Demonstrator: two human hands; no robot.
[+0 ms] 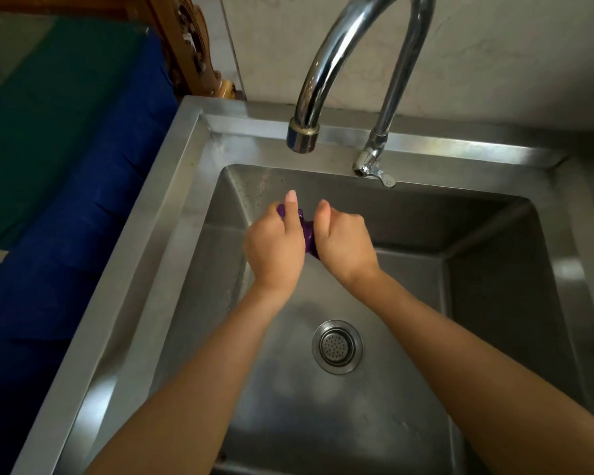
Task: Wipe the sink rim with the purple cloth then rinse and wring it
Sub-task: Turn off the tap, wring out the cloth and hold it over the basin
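Observation:
Both hands meet over the steel sink basin, below the tap spout (302, 138). The purple cloth (308, 233) is bunched into a tight roll between them, and only small parts of it show. My left hand (275, 245) grips its left end, with the thumb sticking up. My right hand (345, 243) grips the right end with curled fingers. No water runs from the spout. The sink rim (172, 186) runs around the basin, shiny and bare.
The tap's base and small lever (374, 168) sit on the back rim. A round drain strainer (337, 346) lies in the basin floor. Blue and green fabric (66, 149) covers the surface left of the sink. A carved wooden piece (192, 53) stands behind it.

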